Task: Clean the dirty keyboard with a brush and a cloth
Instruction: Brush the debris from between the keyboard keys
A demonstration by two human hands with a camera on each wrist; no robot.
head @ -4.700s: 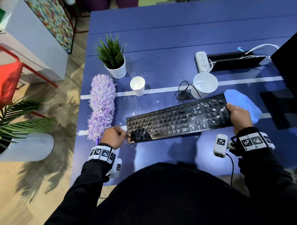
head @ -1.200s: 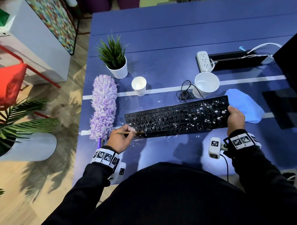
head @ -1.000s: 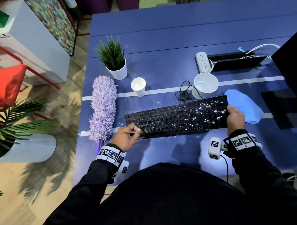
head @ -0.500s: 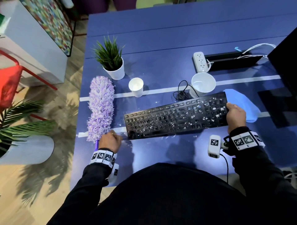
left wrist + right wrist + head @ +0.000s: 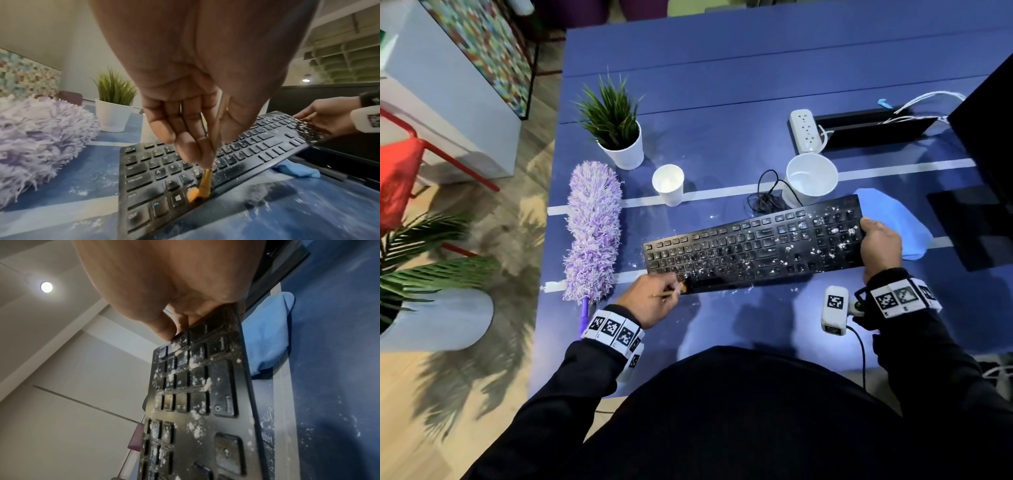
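A left hand (image 5: 654, 301) pinches a thin brush (image 5: 203, 183) at the bottom row of a keyboard (image 5: 756, 246) on a blue desk (image 5: 722, 102), near Ctrl, Fn and Shift. Its left keys look cleaner; white crumbs remain rightward, where the right hand (image 5: 880, 245) grips the raised end beside the unused cloth (image 5: 893, 219).

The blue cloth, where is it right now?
In the head view the blue cloth lies on the table at the right, just beyond the keyboard's raised end, behind the right hand.
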